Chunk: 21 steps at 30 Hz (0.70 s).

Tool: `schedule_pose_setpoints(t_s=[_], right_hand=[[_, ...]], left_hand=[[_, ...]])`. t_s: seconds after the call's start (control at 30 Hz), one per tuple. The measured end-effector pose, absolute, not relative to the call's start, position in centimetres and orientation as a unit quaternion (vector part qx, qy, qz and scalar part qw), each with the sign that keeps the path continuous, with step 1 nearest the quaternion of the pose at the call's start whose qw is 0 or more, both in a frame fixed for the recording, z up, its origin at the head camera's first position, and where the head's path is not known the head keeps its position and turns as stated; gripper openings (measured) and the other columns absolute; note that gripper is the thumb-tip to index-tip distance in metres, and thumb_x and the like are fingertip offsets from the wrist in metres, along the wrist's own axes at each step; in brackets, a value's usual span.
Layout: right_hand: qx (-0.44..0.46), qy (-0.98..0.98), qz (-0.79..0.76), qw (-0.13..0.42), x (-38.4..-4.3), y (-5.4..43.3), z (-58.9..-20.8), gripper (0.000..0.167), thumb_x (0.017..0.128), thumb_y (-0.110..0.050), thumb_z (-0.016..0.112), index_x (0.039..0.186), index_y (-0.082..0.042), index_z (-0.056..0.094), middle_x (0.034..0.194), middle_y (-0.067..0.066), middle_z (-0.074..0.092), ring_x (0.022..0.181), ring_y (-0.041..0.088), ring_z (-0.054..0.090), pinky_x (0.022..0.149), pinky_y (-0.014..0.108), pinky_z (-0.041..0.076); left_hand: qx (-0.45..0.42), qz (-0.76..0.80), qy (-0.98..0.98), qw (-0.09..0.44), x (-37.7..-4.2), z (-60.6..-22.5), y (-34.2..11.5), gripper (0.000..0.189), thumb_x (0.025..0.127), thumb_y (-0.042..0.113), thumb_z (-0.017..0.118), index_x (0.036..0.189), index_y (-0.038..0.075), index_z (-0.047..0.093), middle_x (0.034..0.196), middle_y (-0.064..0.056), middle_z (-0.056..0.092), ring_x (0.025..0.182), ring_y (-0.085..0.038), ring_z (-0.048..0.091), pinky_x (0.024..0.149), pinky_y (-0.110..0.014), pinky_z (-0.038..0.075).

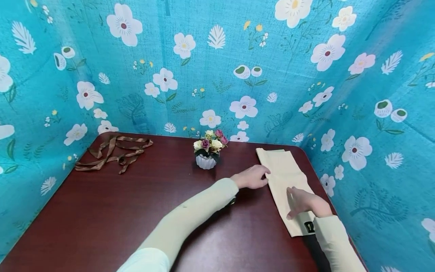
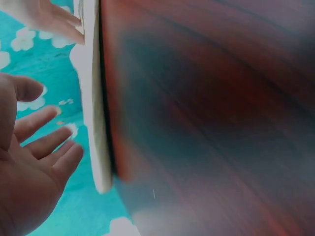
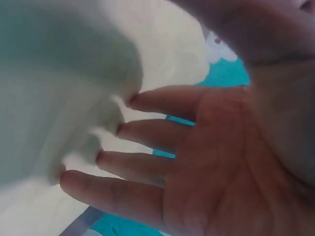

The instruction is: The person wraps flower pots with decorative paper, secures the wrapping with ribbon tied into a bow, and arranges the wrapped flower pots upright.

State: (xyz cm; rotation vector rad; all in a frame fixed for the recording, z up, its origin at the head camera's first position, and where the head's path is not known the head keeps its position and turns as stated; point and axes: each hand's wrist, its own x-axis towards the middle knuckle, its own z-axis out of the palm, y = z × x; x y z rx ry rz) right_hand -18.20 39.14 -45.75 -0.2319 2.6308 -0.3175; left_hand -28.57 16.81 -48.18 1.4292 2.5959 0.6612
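A folded piece of cream cloth lies flat along the right side of the table, with a small black patch near its front end. Beside its left edge is my left hand. The left wrist view shows that hand's fingers loosely bent and apart from the cloth. My right hand is over the front half of the cloth. In the right wrist view its fingers are spread and nearly straight, with their tips touching the cream fabric. Neither hand grips anything.
A small white pot of artificial flowers stands at the back middle of the dark red table. At the back left lies a loosely looped brown ribbon. Blue floral curtains hang close behind the table and along its sides.
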Motion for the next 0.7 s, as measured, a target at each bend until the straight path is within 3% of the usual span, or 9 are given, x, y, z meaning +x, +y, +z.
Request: schedule_pose_setpoints(t_s=[0.2,0.3,0.7], right_hand=[[-0.086,0.967,-0.098,0.217,-17.5,38.1,-46.5,0.112,0.063,-0.023,0.098,0.142,0.024,0.034,0.143,0.054,0.026,0.134,0.063,0.037,0.109,0.063,0.037],[-0.085,0.966,-0.102,0.223,-17.2,37.5,-46.5,0.112,0.064,-0.023,0.097,0.144,0.023,0.033,0.146,0.052,0.026,0.137,0.062,0.033,0.111,0.063,0.034],[-0.103,0.966,-0.093,0.22,-15.9,35.6,-46.6,0.112,0.066,-0.025,0.096,0.144,0.024,0.032,0.147,0.049,0.031,0.141,0.057,0.033,0.113,0.06,0.034]], left_hand=[[0.433,0.154,0.886,0.067,-28.2,-49.5,21.3,0.056,0.103,0.029,0.052,0.151,0.003,0.044,0.158,-0.011,0.043,0.151,-0.022,0.033,0.121,-0.023,0.023],[0.428,0.118,0.893,0.075,-27.7,-50.2,22.2,0.06,0.105,0.034,0.05,0.156,0.005,0.038,0.163,-0.009,0.036,0.153,-0.021,0.029,0.123,-0.024,0.019],[0.398,0.051,0.909,0.111,-27.2,-50.9,21.0,0.06,0.106,0.043,0.046,0.157,0.012,0.038,0.166,-0.009,0.03,0.154,-0.024,0.024,0.124,-0.028,0.019]])
